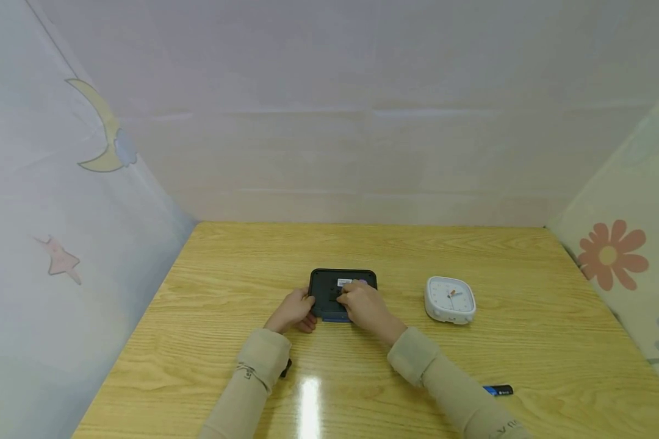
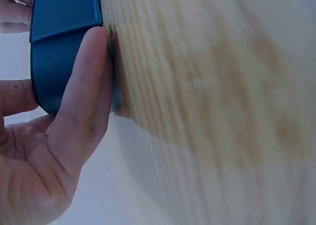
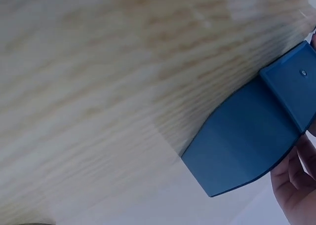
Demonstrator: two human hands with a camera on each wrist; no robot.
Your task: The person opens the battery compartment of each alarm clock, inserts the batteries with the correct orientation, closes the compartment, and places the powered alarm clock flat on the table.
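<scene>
A black rectangular case (image 1: 324,282) with rounded corners lies face down or flat, a white label on its upper side. It looks blue in the wrist views, where its wide side wall (image 3: 247,136) shows. My left hand (image 1: 295,308) grips its near left corner, thumb on top and fingers along the side (image 2: 86,82). Over the middle of the upper side, my right hand (image 1: 365,305) has bent fingers touching the case by a small dark raised part. What those fingertips hold is hidden, also in the right wrist view, where the right hand (image 3: 296,185) shows partly.
A white square-faced alarm clock (image 1: 450,299) stands right of the case on the wooden table (image 1: 241,256). A blue and black pen-like item (image 1: 498,390) lies beside the right sleeve. Part of a small black object (image 1: 287,368) shows by the left sleeve. Walls of printed cloth surround the table.
</scene>
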